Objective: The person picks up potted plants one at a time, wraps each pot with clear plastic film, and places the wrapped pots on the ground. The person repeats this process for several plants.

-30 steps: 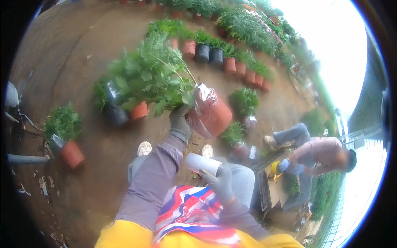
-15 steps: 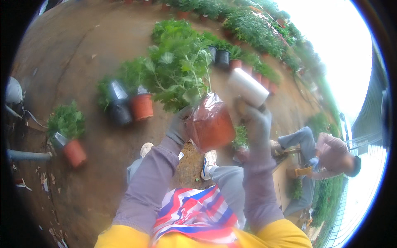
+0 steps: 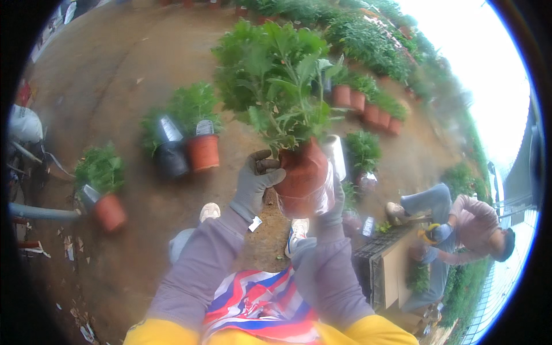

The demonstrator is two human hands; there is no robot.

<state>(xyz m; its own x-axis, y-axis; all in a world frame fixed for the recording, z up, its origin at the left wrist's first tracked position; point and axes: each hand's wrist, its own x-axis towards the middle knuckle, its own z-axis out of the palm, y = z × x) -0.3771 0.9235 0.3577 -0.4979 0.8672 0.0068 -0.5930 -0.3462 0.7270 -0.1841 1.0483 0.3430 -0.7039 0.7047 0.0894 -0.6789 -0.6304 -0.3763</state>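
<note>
A leafy green potted plant (image 3: pixel 302 178) in a reddish-brown pot is held up in front of me. My left hand (image 3: pixel 256 183), in a grey glove, has its fingers curled at the pot's left side near the rim. Clear plastic film (image 3: pixel 329 192) covers the pot's lower part and right side. Close against the right side stands a white roll of plastic film (image 3: pixel 335 156). My right hand (image 3: pixel 338 198), gloved too, is closed around the roll's lower end; film and pot partly hide its fingers.
A black pot (image 3: pixel 172 158) and an orange pot (image 3: pixel 203 154) with plants stand left of centre; another potted plant (image 3: pixel 109 211) leans farther left. At right, a seated person (image 3: pixel 474 221) works beside a black crate (image 3: pixel 376 259). Rows of pots (image 3: pixel 368 106) stand beyond.
The plant has shifted right and is more upright. The roll has swung down from the upper right to the pot's right side, with film now over the pot's lower part.
</note>
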